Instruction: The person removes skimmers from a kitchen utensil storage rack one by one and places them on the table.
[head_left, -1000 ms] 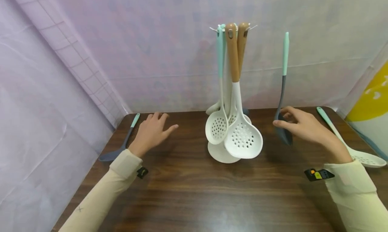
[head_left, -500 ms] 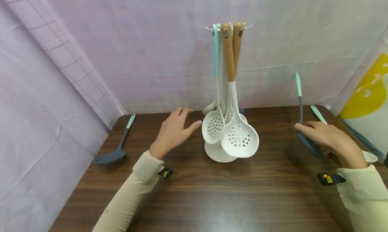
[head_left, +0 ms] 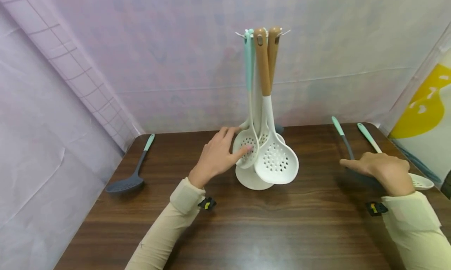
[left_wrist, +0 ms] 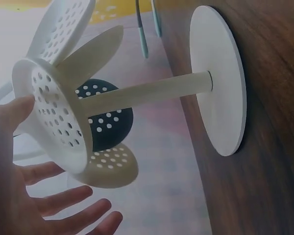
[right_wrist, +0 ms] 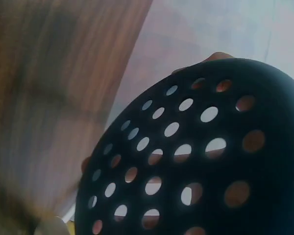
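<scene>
Grasping the grey skimmer (right_wrist: 206, 169) by its perforated head, the right hand (head_left: 385, 170) has one digit stretched left near the neck and the other fingers behind the head; my right wrist feed shows them through the holes. That puts the head inside the grip, mostly covered in my head view, while the shaft and teal handle run away from it to the far left. I can't tell from here whether the skimmer touches the table (head_left: 225, 227).

The left hand (head_left: 216, 156) is loosely spread at the teal-handled white skimmer (head_left: 251, 159), thumb over the front of its head, fingers extended behind and below it. I see no clench there, and whether the thumb presses I can't tell.

That skimmer hangs from the white stand (head_left: 251, 182), just left of a white ladle with a brown handle (head_left: 268, 109). Past them, my left wrist feed picks up a black perforated utensil (left_wrist: 108, 139) hanging beyond the pole.

Just right of the right hand, partly hidden by it, lies a white slotted spoon (head_left: 419, 182), its teal handle pointing far. Well apart on the table's left side lies another dark skimmer (head_left: 127, 183), head near, handle far. Pale cloth (head_left: 176, 74) hangs behind everything.
</scene>
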{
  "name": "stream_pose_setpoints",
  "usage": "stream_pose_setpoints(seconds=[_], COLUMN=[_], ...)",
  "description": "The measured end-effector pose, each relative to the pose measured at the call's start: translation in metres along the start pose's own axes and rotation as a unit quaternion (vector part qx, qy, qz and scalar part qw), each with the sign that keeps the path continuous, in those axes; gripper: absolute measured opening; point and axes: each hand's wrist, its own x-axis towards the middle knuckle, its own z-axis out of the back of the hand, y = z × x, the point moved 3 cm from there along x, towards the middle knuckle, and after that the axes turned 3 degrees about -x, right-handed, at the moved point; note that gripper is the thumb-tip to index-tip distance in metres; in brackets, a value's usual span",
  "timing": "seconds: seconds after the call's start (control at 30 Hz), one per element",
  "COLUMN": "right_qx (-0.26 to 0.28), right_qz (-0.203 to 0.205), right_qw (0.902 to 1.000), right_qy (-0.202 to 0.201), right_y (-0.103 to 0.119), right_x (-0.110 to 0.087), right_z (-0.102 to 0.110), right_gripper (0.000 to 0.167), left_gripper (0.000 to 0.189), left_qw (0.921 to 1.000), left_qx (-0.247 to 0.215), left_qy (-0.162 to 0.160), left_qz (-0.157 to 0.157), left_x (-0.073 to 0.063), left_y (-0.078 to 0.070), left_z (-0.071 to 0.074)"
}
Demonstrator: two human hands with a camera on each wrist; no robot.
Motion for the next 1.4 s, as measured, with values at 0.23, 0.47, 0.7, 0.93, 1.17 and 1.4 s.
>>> stream_pose_setpoints(seconds=[0.23,0.47,0.7,0.93,1.17,1.4], right_qx=[-0.027,-0.035,-0.047,-0.046,-0.042,-0.032], right_qz=[-0.035,-0.038,-0.053,-0.065,-0.057,-0.038], right_qw=[0.9983,0.9972,0.9949,0.9936,0.9929,0.9949], right_qy=[-0.038,-0.054,-0.071,-0.08,-0.095,-0.088], right_y=[-0.001,0.0,0.004,0.005,0.007,0.005], right_x=[0.008,0.015,0.025,0.031,0.031,0.032], right_z=[-0.006,-0.012,-0.015,-0.017,-0.017,-0.016], right_gripper=[0.116,0.113,0.111,0.107,0.095,0.101], left_gripper=[0.078,0.078,0.077,0.077,0.076,0.074], left_qw=[0.9999,0.9999,0.9999,0.9999,1.0,0.9994], left_qx=[0.009,0.006,0.004,0.006,0.002,-0.022], left_qy=[0.005,0.009,0.01,0.011,0.002,-0.004], left_qz=[0.005,0.009,0.009,0.008,0.001,-0.026], left_x=[-0.001,-0.002,-0.003,-0.003,-0.003,-0.004], left_y=[0.0,0.0,0.0,0.001,-0.001,-0.005], left_z=[-0.003,-0.003,-0.002,-0.003,-0.002,-0.001])
